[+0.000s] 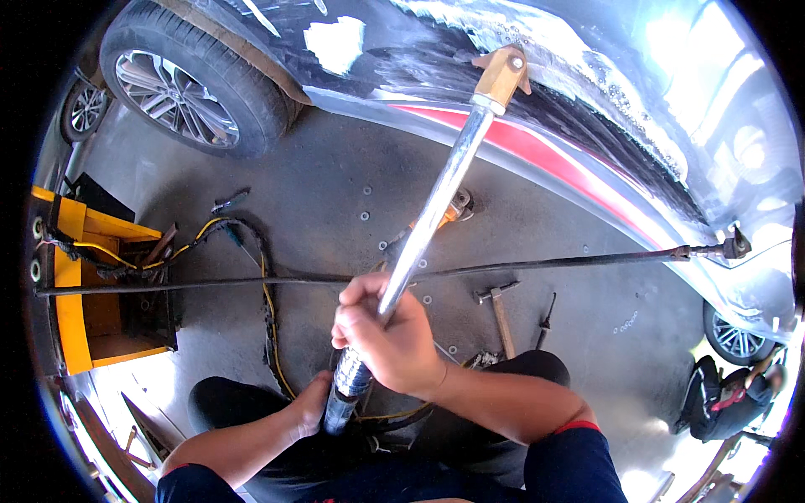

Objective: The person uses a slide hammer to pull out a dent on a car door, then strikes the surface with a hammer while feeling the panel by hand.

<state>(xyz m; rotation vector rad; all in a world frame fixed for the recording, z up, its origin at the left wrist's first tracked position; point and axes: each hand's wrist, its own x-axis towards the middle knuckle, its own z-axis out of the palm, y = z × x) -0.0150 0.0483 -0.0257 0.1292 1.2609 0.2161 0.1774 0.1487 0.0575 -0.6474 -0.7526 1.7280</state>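
Note:
A slide-hammer dent puller slants from my lap up to the car's side. Its brass-coloured claw head lies against the scraped, partly white door panel; whether it is hooked on cannot be told. My right hand is closed round the chrome rod, just above a ribbed metal section. Lower down, my left hand grips the dark handle end, most of its fingers hidden behind the tool. A row of small marks shows on the panel by the claw.
A dark cable stretches from a yellow cabinet to a clamp on the car. An orange power tool, a hammer and several washers lie on the floor. A car wheel stands upper left; another person crouches right.

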